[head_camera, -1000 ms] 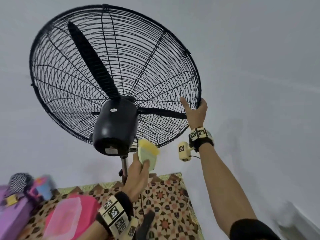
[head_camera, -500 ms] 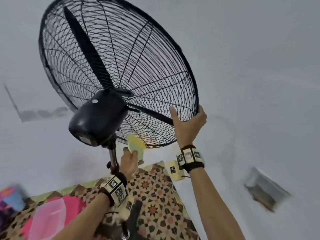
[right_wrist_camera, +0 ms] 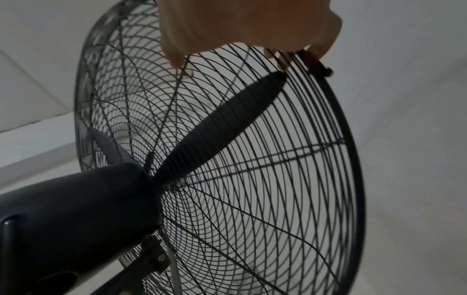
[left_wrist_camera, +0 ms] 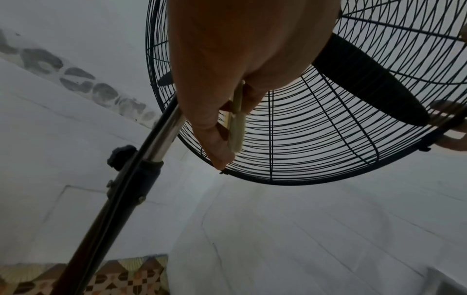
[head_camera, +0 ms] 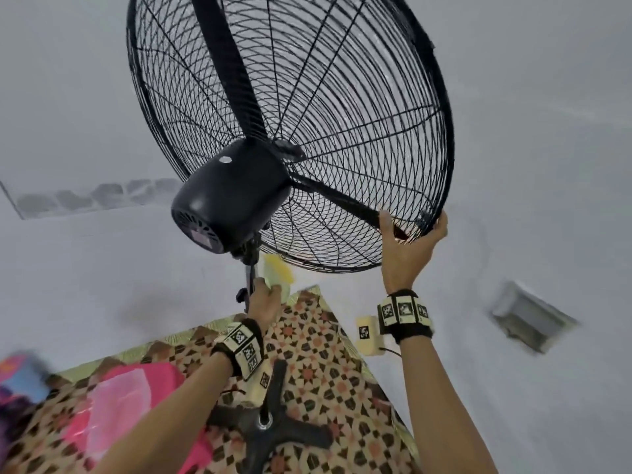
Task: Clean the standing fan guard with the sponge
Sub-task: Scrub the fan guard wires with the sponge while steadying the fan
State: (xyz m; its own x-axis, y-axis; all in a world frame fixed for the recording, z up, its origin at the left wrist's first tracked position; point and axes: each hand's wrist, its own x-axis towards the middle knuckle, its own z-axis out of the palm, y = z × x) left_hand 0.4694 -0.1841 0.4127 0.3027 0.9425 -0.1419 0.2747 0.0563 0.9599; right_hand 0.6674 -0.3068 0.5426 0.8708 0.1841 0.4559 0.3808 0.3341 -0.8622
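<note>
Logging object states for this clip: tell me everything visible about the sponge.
The sponge is a small, thin pad, yellow on one face and pale green on the other, soft-looking and blurred in the head view. The left hand pinches it between thumb and fingers, edge-on in the wrist view, just below the fan guard beside the pole. Whether it touches the wires is unclear.

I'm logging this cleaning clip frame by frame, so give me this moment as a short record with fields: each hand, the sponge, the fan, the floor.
left hand: holds the yellow sponge just below the guard's lower edge, beside the fan pole
right hand: grips the lower right rim of the fan guard, thumb on the mesh
sponge contact: cannot tell whether it touches the wires
fan: black, blades not blurred, motor housing facing the camera
floor: patterned mat under the fan base; pink container at left
</note>
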